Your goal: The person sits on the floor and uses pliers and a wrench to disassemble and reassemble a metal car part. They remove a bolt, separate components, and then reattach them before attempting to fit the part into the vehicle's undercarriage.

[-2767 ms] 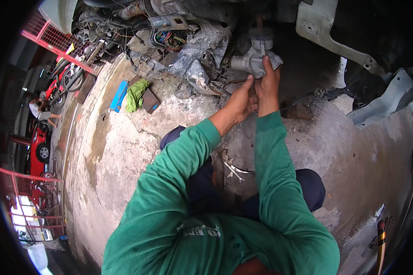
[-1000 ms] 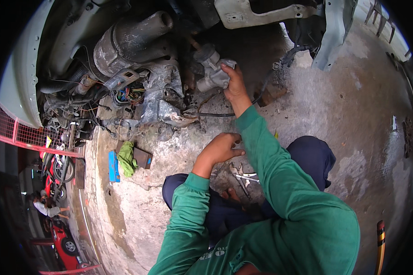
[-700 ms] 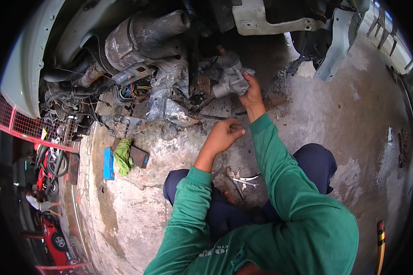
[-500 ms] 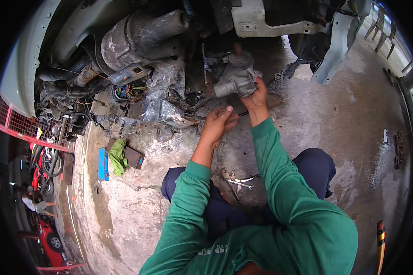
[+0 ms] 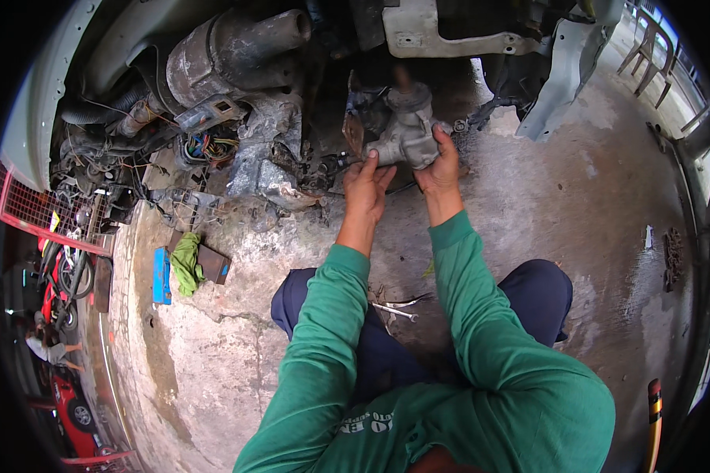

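A grey cast-metal housing (image 5: 409, 135) with a rusty shaft sticking up from its top is held between my hands, under the front of a stripped vehicle. My right hand (image 5: 440, 169) grips its right side, thumb on the near face and fingers underneath. At its lower left end, my left hand (image 5: 365, 189) has the thumb against the metal and the fingers curled below. A rusty plate (image 5: 353, 126) stands just left of the housing. On the floor between my knees lie a wrench (image 5: 396, 312) and another metal tool, partly hidden by my leg.
Dirty vehicle parts and loose wires (image 5: 209, 148) hang at the left. A pale metal bracket (image 5: 442, 39) spans overhead at the far side. A blue box (image 5: 162, 276) and a green cloth (image 5: 186, 264) lie on the concrete floor at left. Chairs (image 5: 651, 59) stand far right.
My left hand has come up from beside the housing and now touches its lower left end. The right hand keeps its grip. The view has shifted slightly.
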A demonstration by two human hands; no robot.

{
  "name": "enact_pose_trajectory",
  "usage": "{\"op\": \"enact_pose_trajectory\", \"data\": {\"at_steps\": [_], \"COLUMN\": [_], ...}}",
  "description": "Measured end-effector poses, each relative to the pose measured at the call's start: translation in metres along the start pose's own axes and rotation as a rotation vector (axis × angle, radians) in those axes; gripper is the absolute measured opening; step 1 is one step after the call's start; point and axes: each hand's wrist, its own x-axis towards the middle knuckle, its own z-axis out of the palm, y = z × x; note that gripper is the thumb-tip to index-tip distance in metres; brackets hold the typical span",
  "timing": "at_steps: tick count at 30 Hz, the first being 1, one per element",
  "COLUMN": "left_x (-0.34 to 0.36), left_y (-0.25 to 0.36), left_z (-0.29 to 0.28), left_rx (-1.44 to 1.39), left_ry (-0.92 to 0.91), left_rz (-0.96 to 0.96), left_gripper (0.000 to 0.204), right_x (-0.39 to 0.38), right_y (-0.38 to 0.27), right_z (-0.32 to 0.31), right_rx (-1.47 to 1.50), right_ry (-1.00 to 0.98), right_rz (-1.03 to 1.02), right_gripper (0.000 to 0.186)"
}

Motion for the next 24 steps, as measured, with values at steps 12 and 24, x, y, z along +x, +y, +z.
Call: {"op": "enact_pose_trajectory", "data": {"at_steps": [12,24], "left_x": [-0.005,-0.020], "left_y": [-0.013,-0.037], "left_z": [0.004,0.010], "left_rx": [-0.166,-0.138], "left_ry": [-0.087,-0.042], "left_rz": [-0.052,-0.106], "left_gripper": [0.022,0.031], "right_x": [-0.019,-0.021], "right_y": [-0.016,-0.014], "right_z": [0.013,0.007], "right_rx": [-0.180,-0.433], "right_ry": [-0.010,0.307], "right_rz": [-0.063,-0.209], "right_gripper": [0.040,0.051]}}
